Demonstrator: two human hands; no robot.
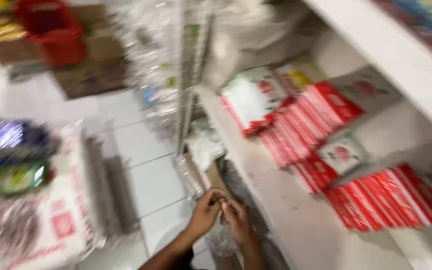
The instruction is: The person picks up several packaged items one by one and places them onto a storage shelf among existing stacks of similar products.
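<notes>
White shelf [296, 225] with red-and-white packets [321, 125]; below, both hands, left [205, 212] and right [237, 220], pinch something small, blurred.

Bright, even indoor light, source not visible. Heavy motion blur across whole frame; edges smeared, print unreadable. White shelf [296, 220] and floor tiles [146, 145] near washed out. Glare on clear plastic packets [151, 65]. Soft shadow beneath upper shelf. Hands [221, 212] slightly less blurred than surroundings.
</notes>
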